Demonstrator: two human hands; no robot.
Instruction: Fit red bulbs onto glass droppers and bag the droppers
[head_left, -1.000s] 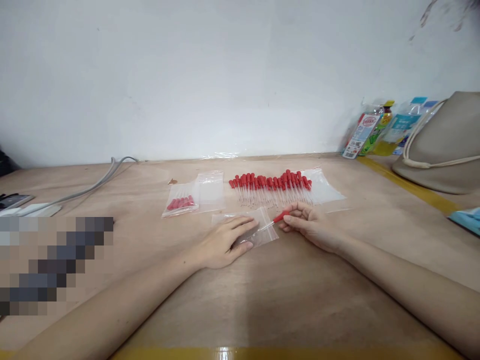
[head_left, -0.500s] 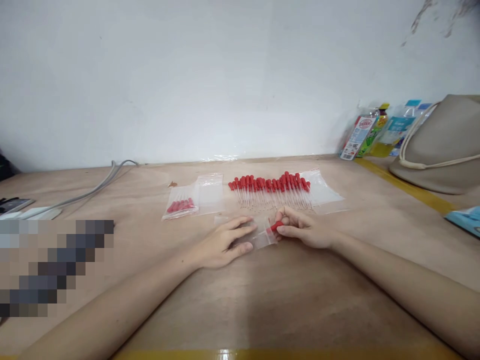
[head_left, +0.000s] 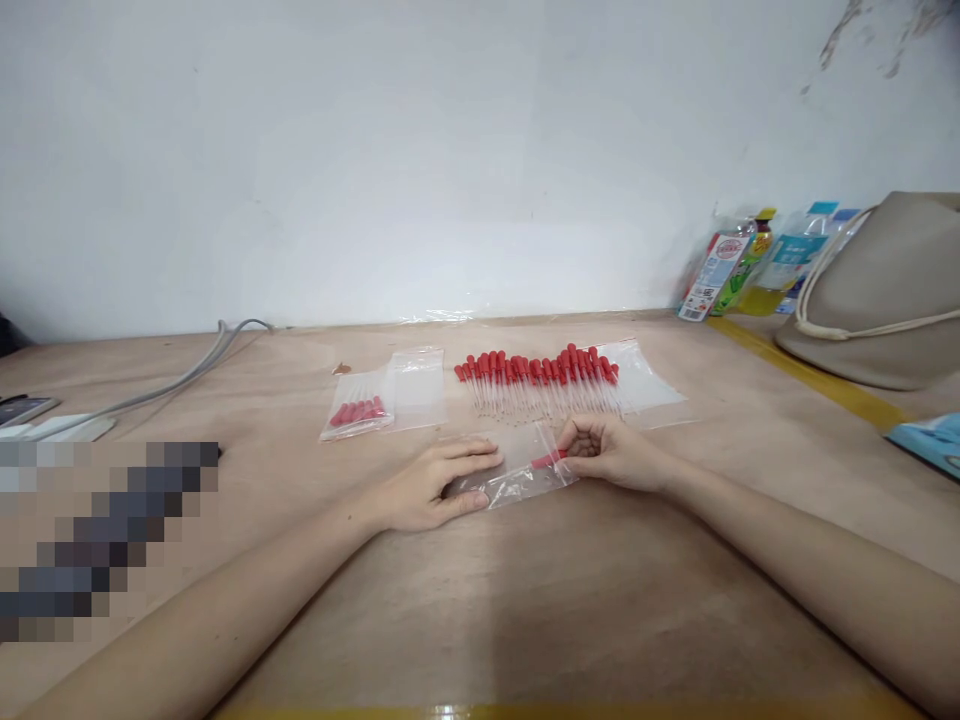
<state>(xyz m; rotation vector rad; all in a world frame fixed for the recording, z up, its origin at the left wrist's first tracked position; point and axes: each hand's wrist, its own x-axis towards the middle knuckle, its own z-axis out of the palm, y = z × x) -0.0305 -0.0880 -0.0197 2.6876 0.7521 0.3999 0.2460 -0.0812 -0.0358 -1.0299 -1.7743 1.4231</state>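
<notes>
A clear zip bag (head_left: 517, 490) lies flat between my two hands. My left hand (head_left: 442, 482) rests on its left part, fingers stretched out and thumb apart. My right hand (head_left: 609, 455) is closed at the bag's right end, pinching the red bulb of a dropper (head_left: 547, 460). The dropper lies mostly inside the bag, its thin clear stem pointing left. Just beyond my hands, a row of several red-bulbed droppers (head_left: 536, 372) lies with bulbs toward the wall. To the left, a filled bag (head_left: 358, 408) holds several more droppers.
Flat clear bags lie beside the filled one (head_left: 417, 385) and under the row's right end (head_left: 649, 375). Bottles (head_left: 784, 265) and a beige bag (head_left: 885, 290) stand at the back right. A grey cable (head_left: 195, 370) and a phone (head_left: 28, 408) are on the left.
The dropper has gone further left into the bag, its red bulb now mostly inside. My left hand has shifted slightly left, and more of the bag shows.
</notes>
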